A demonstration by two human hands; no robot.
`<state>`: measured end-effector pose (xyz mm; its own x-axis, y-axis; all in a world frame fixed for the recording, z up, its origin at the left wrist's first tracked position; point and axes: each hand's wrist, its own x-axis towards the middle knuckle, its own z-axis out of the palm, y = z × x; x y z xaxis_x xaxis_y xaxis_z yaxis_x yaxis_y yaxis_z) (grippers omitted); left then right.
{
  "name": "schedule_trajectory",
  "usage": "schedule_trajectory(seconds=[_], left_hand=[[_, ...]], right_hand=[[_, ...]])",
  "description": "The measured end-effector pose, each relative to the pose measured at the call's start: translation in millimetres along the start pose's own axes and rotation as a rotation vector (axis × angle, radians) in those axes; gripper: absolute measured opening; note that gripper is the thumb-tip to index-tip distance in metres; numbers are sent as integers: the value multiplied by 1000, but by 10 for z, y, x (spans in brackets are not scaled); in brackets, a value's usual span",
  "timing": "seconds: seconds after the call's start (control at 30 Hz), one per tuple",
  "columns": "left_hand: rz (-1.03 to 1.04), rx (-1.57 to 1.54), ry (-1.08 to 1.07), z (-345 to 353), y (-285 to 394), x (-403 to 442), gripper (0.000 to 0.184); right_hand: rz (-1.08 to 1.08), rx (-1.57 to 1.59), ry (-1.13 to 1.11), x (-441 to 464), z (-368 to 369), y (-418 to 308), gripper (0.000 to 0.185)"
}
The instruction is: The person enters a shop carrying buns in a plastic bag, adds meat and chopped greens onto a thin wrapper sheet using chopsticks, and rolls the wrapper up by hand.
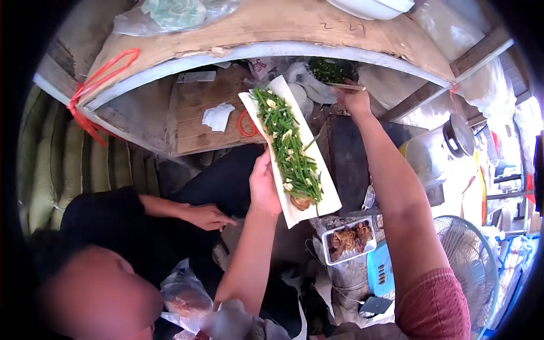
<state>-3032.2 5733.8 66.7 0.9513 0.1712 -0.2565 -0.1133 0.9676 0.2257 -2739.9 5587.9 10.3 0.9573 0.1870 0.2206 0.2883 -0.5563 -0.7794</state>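
My left hand (264,184) is closed round the left side of a long white trough-like holder (330,195). Cut green stalks (293,156), mixed with pale yellowish bits, fill it, and a brown piece (302,202) shows at the lower end. On the far side, my right hand (356,101) reaches under the raised wooden shelf, its fingers closed on a thin pale stick (351,87). Just beyond this hand lie dark chopped greens (328,70) and a clear plastic bag (305,76).
At left sits another person, whose hand (209,217) is near my left forearm. A plastic box of brown food (350,241) stands below the white holder. The fan (467,266) is at right, near a lidded pot (433,150). The wooden shelf (272,28) overhangs the back.
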Motion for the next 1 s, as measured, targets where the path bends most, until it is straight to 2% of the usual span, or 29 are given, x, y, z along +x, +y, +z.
schedule_trajectory(seconds=[0.1,0.17,0.2,0.23,0.27,0.3,0.4,0.47,0.5,0.53,0.6,0.63,0.73,0.87,0.9,0.93,1.0], left_hand=[[-16,-9,-32,149,61,-333,40],[-1,-10,-21,244,90,-549,43],[2,-13,-12,287,90,-682,44],[-28,17,-75,271,97,-775,47],[-21,73,-23,419,108,-942,48],[-51,56,-62,443,99,-1074,48],[-120,13,-136,609,15,-1504,47],[-150,96,-141,759,-133,-1846,49],[-194,72,-156,859,-213,-2021,49],[-241,50,-165,942,-297,-2239,49],[-269,31,-139,1115,-480,-2692,48],[-255,89,-130,1171,-584,-2916,48],[-253,146,-160,1319,-961,-3623,47],[-382,98,-158,1357,-1695,-4693,45],[-418,83,-172,1411,-1920,-4963,44],[-423,80,-139,1467,-2140,-5260,43],[-566,31,-256,1698,-2443,-5836,43]], right_hand=[[146,-233,2,-515,-436,-512,43],[403,234,-75,-1112,-772,-1217,44],[459,338,-204,-1439,-990,-1540,43],[475,453,-260,-1772,-1134,-1687,49],[455,504,-325,-2127,-1282,-1866,54],[436,477,-368,-2465,-1418,-2046,58],[430,642,-326,-3369,-1613,-2434,61],[206,358,-369,-3821,-1886,-2813,79],[156,117,-313,-3989,-2046,-3106,92],[187,-68,-305,-4194,-2133,-3200,104],[158,-325,-258,-4593,-2378,-3452,112],[205,-412,-329,-4783,-2524,-3551,114],[144,-500,-239,-5475,-2961,-3626,115],[262,-491,-216,-6536,-3825,-3707,104],[246,-499,-182,-6807,-4098,-3727,93],[251,-511,-169,-7079,-4353,-3720,90],[286,-555,-143,-7581,-4906,-3716,84]])
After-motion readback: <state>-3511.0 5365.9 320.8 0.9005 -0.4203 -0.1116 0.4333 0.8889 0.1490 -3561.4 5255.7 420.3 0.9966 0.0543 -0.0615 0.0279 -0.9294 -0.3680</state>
